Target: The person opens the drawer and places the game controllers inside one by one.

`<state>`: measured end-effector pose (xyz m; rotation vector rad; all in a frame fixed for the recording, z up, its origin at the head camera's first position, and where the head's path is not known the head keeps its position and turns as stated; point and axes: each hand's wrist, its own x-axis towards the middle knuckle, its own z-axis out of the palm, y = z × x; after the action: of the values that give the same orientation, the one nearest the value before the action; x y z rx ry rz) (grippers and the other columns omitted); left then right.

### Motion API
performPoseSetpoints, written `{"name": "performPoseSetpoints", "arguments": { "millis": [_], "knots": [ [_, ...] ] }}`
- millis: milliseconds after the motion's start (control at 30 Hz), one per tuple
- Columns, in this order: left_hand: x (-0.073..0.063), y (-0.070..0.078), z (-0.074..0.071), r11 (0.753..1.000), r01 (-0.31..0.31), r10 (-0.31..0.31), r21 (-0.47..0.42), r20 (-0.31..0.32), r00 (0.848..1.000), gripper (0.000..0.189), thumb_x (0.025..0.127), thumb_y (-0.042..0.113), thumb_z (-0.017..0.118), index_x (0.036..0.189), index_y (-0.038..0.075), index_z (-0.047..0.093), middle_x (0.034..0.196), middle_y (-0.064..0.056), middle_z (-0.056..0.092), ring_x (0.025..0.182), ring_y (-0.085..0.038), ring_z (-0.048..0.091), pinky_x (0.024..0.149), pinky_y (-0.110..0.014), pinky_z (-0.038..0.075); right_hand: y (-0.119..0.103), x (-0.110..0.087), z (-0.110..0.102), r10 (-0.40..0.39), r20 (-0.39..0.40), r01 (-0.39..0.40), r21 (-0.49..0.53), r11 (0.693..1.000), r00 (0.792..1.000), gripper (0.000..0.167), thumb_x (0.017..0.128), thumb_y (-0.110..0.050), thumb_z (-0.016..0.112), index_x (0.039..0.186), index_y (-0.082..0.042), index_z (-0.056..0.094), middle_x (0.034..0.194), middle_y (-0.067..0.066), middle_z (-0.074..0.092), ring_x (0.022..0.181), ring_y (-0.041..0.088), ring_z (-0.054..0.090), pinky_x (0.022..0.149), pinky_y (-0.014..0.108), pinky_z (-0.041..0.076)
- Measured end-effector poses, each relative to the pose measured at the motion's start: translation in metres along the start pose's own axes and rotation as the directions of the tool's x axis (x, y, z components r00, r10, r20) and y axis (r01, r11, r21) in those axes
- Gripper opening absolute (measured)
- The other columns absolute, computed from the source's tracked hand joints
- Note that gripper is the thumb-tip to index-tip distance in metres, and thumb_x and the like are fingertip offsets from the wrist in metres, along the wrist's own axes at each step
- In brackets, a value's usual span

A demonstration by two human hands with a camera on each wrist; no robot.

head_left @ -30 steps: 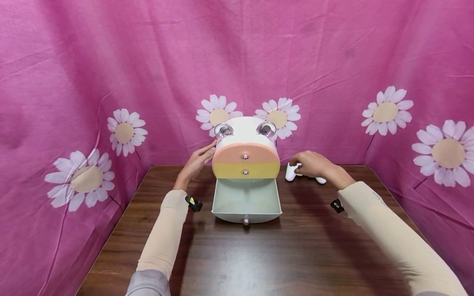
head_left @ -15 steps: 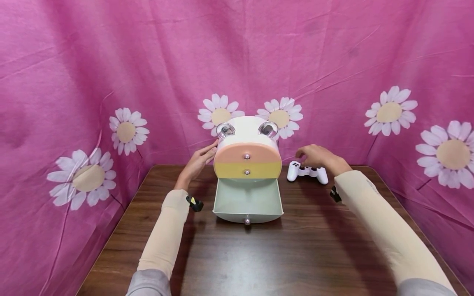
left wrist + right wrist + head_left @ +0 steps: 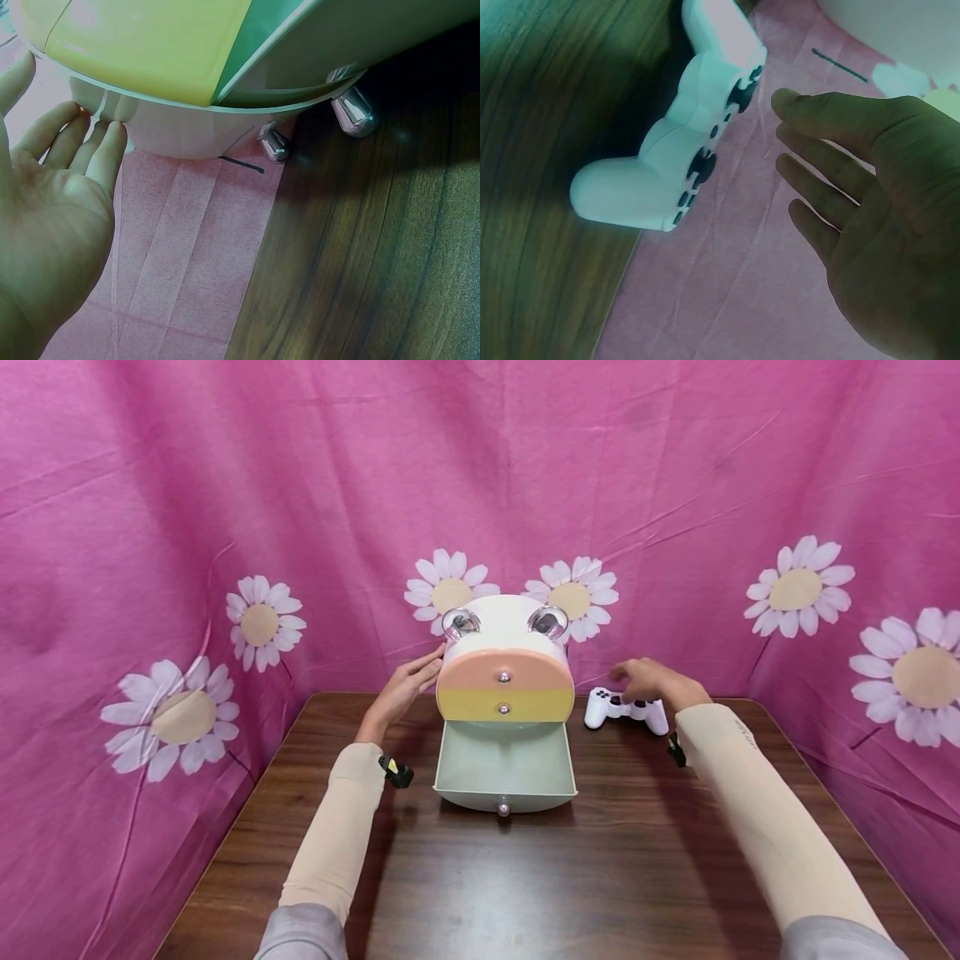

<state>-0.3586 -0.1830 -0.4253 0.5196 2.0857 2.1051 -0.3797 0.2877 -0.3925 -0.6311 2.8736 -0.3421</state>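
A white drawer box (image 3: 504,625) with two shiny round eyes stands at the back of the table. Its orange drawer (image 3: 472,671) and yellow drawer (image 3: 468,704) are closed, while the pale green bottom drawer (image 3: 504,764) is pulled out with nothing in it. My left hand (image 3: 408,689) rests its straight fingertips on the box's left side, seen close in the left wrist view. To the right lies a white game controller (image 3: 596,710) with black buttons. My right hand (image 3: 654,680) hovers just behind it, fingers loosely bent and holding nothing; the right wrist view shows a gap between fingertips and controller (image 3: 626,191).
The brown wooden table (image 3: 480,893) ends at its back edge against a pink cloth (image 3: 480,485) printed with white daisies. Small metal feet (image 3: 356,112) hold the box off the tabletop. A small black device (image 3: 395,772) sits on the left wrist.
My right hand has let go of the controller and drawn back and right; the controller lies on the table. The left hand stays at the box. The head view has shifted slightly.
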Motion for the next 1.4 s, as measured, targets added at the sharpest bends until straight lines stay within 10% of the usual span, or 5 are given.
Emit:
{"name": "performPoseSetpoints", "arguments": {
  "millis": [133,433,1400],
  "knots": [
    [0.0,-0.001,-0.001,1.0,0.008,-0.008,-0.011,-0.003,1.0,0.058,0.113,0.027,0.057,0.163,0.006,0.04,0.174,0.0,0.035,0.158,-0.023,0.038,0.128,-0.029,0.038,0.006,0.001,0.004,0.036,0.019,-0.036,0.01,0.999,0.999,0.064,0.076,-0.001,0.077,0.137,0.01,0.062,0.133,0.033,0.067,0.097,0.036,0.067,0.078,0.043,0.062],
    [0.0,-0.003,-0.001,0.999,0.023,-0.024,-0.038,-0.014,1.0,0.058,0.112,0.027,0.059,0.163,0.007,0.041,0.174,0.0,0.036,0.158,-0.022,0.038,0.127,-0.028,0.04,0.015,0.004,0.018,0.046,0.016,-0.045,-0.012,0.999,0.999,0.068,0.073,-0.001,0.075,0.138,0.012,0.06,0.134,0.036,0.065,0.118,0.046,0.062,0.1,0.057,0.057],
    [0.001,-0.004,-0.002,0.999,0.021,-0.021,-0.035,-0.01,1.0,0.056,0.112,0.026,0.058,0.163,0.009,0.042,0.174,0.001,0.037,0.159,-0.021,0.038,0.128,-0.03,0.039,0.018,0.008,0.041,0.089,0.123,-0.08,-0.076,0.994,0.988,0.058,0.074,-0.007,0.082,0.128,0.007,0.069,0.118,0.026,0.072,0.104,0.036,0.065,0.095,0.052,0.06]
  ]
}}
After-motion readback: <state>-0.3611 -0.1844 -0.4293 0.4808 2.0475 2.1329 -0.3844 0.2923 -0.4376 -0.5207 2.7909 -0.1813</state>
